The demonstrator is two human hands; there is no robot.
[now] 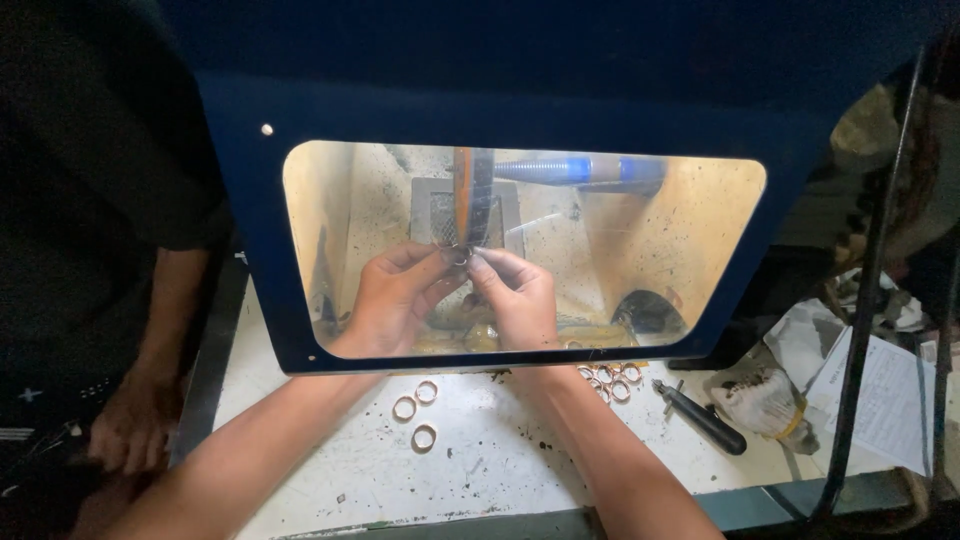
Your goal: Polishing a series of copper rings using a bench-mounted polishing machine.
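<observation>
the left hand [395, 295] and right hand [515, 295] pinch a small ring [460, 258] together between closed fingertips, the upright polishing wheel [472, 205] touching it at twelve o'clock.

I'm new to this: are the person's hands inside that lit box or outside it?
Inside. Left hand and right hand show through the window, pinching a small ring at the wheel.

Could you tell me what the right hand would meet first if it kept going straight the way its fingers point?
Probably the spinning wheel just beyond the ring that the right hand pinches; depth is unclear.
</observation>
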